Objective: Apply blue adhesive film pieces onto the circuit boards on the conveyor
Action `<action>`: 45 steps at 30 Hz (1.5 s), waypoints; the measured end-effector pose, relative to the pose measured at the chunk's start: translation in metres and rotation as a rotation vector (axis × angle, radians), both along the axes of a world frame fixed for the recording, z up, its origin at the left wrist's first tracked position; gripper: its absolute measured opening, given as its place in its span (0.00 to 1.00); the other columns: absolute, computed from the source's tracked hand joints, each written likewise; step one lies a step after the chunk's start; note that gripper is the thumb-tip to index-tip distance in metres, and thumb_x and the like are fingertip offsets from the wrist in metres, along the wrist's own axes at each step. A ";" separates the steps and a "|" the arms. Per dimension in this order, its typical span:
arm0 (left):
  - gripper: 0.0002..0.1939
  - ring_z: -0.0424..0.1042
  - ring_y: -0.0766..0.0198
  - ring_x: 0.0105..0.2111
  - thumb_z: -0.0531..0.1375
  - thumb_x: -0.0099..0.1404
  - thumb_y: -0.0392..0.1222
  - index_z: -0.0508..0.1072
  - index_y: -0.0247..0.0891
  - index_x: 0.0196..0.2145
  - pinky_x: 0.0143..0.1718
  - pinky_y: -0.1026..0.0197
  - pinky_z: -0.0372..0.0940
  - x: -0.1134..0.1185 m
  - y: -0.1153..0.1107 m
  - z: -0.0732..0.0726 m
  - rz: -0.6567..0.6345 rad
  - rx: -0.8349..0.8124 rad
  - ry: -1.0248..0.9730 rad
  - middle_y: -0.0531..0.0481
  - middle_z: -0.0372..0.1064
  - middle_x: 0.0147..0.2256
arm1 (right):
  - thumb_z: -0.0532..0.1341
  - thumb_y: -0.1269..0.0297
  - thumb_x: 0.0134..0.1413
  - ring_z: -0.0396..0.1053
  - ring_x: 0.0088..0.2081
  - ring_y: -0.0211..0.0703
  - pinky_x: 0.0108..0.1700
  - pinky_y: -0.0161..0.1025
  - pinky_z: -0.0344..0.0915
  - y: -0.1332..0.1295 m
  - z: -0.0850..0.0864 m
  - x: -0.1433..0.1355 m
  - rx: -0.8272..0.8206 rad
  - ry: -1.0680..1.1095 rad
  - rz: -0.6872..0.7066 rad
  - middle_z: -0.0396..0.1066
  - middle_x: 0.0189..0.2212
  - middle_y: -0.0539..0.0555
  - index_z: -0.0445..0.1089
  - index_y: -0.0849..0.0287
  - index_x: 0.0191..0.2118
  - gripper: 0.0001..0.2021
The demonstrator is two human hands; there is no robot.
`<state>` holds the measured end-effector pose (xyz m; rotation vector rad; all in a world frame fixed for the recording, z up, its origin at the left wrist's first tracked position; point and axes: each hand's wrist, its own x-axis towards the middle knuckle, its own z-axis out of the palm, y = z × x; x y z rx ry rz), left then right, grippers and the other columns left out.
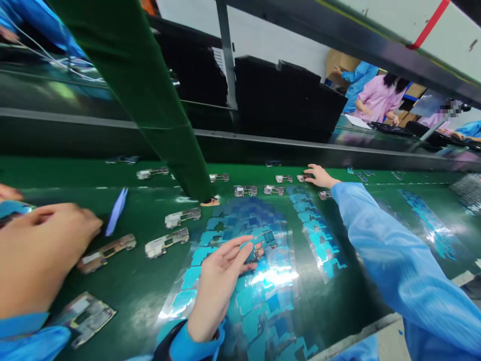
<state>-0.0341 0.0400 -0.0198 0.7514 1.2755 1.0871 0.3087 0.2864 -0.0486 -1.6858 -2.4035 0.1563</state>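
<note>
So the left hand (221, 275) pinches a circuit board (268, 239) above the counter (135, 318), mid-width; right hand (321, 177) stretches toward the far edge, loosely curled at another board (301, 178), grip unclear.

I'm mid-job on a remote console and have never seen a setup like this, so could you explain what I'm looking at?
There's no machine here, just a person's bare hands. The one picture comes from a camera on that person's head, looking forward and down.

The left hand, in the middle, holds a teal circuit board in its grip. The right hand reaches out to a small board; whether it is gripped, I can't tell. The large hand on the left seems to be a co-worker's.

On the green surface lie more boards, sheets of teal pieces and a slim blue tool, perhaps tweezers. Other people work in the background.
</note>
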 end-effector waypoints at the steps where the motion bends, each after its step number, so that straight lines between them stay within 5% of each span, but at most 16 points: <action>1: 0.32 0.78 0.53 0.35 0.72 0.41 0.58 0.76 0.33 0.39 0.29 0.62 0.73 0.000 0.001 -0.001 0.001 -0.005 -0.004 0.44 0.79 0.31 | 0.60 0.60 0.61 0.65 0.55 0.51 0.56 0.55 0.63 0.007 -0.002 -0.001 -0.018 0.011 0.005 0.64 0.56 0.59 0.68 0.60 0.51 0.15; 7: 0.35 0.77 0.56 0.33 0.73 0.36 0.61 0.76 0.34 0.38 0.28 0.64 0.73 0.003 0.001 0.001 -0.020 -0.048 -0.016 0.45 0.79 0.31 | 0.60 0.60 0.62 0.72 0.42 0.42 0.44 0.45 0.71 0.009 0.005 0.033 -0.144 0.104 -0.012 0.71 0.43 0.55 0.69 0.63 0.46 0.12; 12: 0.35 0.78 0.55 0.34 0.73 0.34 0.61 0.76 0.35 0.37 0.28 0.65 0.73 0.004 0.000 0.000 -0.014 -0.070 -0.035 0.47 0.79 0.29 | 0.60 0.60 0.62 0.72 0.34 0.38 0.37 0.39 0.72 -0.021 0.020 0.069 -0.221 0.202 -0.036 0.72 0.37 0.53 0.69 0.64 0.44 0.12; 17: 0.35 0.78 0.56 0.35 0.73 0.36 0.61 0.76 0.35 0.38 0.29 0.65 0.73 0.003 -0.001 0.003 -0.045 -0.064 -0.027 0.46 0.79 0.30 | 0.61 0.59 0.61 0.72 0.34 0.37 0.38 0.40 0.72 -0.049 0.025 0.075 -0.266 0.203 -0.030 0.72 0.35 0.51 0.70 0.64 0.40 0.11; 21: 0.36 0.78 0.57 0.33 0.73 0.37 0.60 0.76 0.34 0.39 0.28 0.66 0.72 0.005 -0.001 0.005 -0.042 -0.072 -0.019 0.46 0.79 0.30 | 0.63 0.55 0.57 0.73 0.39 0.43 0.44 0.45 0.70 -0.063 0.038 0.050 -0.152 0.224 -0.008 0.74 0.35 0.54 0.73 0.62 0.36 0.14; 24: 0.35 0.78 0.56 0.34 0.73 0.37 0.60 0.76 0.34 0.38 0.28 0.65 0.73 0.007 -0.001 0.003 -0.037 -0.067 -0.035 0.45 0.79 0.31 | 0.60 0.49 0.58 0.70 0.50 0.51 0.54 0.49 0.66 -0.090 0.052 -0.001 -0.031 0.286 0.072 0.73 0.45 0.60 0.74 0.60 0.43 0.18; 27: 0.34 0.78 0.56 0.36 0.73 0.38 0.60 0.76 0.34 0.38 0.30 0.64 0.74 0.010 -0.002 -0.002 -0.026 -0.054 -0.057 0.46 0.79 0.31 | 0.63 0.46 0.54 0.65 0.58 0.48 0.60 0.47 0.61 -0.138 0.061 -0.071 -0.049 0.319 0.302 0.67 0.56 0.57 0.66 0.56 0.56 0.27; 29: 0.34 0.77 0.58 0.34 0.73 0.38 0.59 0.75 0.33 0.38 0.30 0.65 0.74 0.011 -0.003 -0.004 -0.014 -0.051 -0.080 0.46 0.79 0.31 | 0.64 0.45 0.52 0.62 0.60 0.49 0.60 0.46 0.62 -0.169 0.063 -0.114 -0.076 0.301 0.571 0.64 0.59 0.60 0.61 0.60 0.60 0.34; 32: 0.31 0.76 0.62 0.28 0.73 0.40 0.56 0.75 0.33 0.38 0.28 0.65 0.74 0.012 -0.004 -0.005 -0.004 -0.048 -0.117 0.48 0.79 0.29 | 0.57 0.53 0.63 0.70 0.48 0.47 0.53 0.45 0.66 -0.194 0.066 -0.149 -0.061 0.191 0.795 0.73 0.48 0.62 0.64 0.67 0.55 0.23; 41: 0.25 0.76 0.61 0.28 0.68 0.50 0.52 0.74 0.33 0.42 0.28 0.64 0.73 0.015 -0.010 -0.003 -0.092 -0.043 -0.156 0.51 0.75 0.24 | 0.55 0.58 0.65 0.72 0.43 0.47 0.50 0.48 0.68 -0.200 0.072 -0.144 -0.006 0.047 0.866 0.74 0.46 0.61 0.65 0.67 0.55 0.20; 45: 0.27 0.77 0.55 0.42 0.65 0.55 0.52 0.70 0.35 0.48 0.40 0.59 0.73 0.014 -0.011 -0.001 -0.083 -0.009 -0.183 0.45 0.78 0.36 | 0.55 0.60 0.64 0.74 0.43 0.48 0.47 0.46 0.72 -0.169 0.067 -0.117 0.081 0.065 0.680 0.76 0.44 0.58 0.70 0.59 0.52 0.15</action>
